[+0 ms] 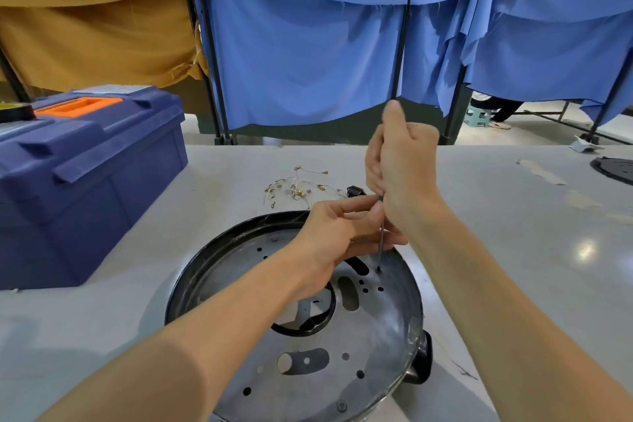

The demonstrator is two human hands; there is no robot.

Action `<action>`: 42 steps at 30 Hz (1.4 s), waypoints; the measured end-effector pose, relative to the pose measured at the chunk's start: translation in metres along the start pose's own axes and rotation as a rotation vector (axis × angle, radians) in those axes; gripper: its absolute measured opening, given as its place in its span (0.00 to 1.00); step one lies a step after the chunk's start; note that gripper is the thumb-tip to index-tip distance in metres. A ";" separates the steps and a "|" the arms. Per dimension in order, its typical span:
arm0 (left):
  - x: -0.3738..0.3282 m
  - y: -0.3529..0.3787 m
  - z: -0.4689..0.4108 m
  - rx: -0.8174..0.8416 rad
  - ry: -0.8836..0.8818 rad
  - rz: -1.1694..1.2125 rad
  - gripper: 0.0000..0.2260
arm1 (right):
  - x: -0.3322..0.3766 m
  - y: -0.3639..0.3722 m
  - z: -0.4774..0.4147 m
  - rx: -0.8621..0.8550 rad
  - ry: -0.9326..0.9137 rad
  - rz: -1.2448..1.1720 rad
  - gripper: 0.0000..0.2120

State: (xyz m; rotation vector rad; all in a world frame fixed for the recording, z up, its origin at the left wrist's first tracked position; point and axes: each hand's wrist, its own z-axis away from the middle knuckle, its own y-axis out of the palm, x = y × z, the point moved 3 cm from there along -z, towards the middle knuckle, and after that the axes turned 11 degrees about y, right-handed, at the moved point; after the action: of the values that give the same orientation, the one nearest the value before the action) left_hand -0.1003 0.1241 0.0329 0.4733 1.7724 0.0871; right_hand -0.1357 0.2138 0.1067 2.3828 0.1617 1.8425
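The right grip (pixel 400 161) was clamped round the handle of the screwdriver (pixel 381 243), hiding that handle. The left grip (pixel 337 233) pinched the screwdriver's shaft. Its tip stood in a hole near the far rim of the round metal plate (pixel 342 370). The plate's near edge was cut off below. Bare table (pixel 513 216) lay open to the right, and the toolbox (pixel 85 164) stood apart on the left.

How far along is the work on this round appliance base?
Looks done: a wire bundle lies loose beyond the metal base plate, most of whose holes are empty. In hand: the right hand grips a screwdriver, the left hand steadies its shaft, tip in a hole. Left: at least one screw sits near the front rim; removal or fitting, I cannot tell.
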 end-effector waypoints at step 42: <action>-0.003 -0.001 0.000 0.009 -0.002 -0.045 0.09 | 0.007 -0.004 -0.008 0.457 0.279 -0.088 0.30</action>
State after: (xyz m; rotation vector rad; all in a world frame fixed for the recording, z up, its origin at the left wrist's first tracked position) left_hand -0.0996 0.1224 0.0351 0.4396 1.7815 0.0476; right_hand -0.1413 0.2195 0.1149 2.3063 0.7796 2.2853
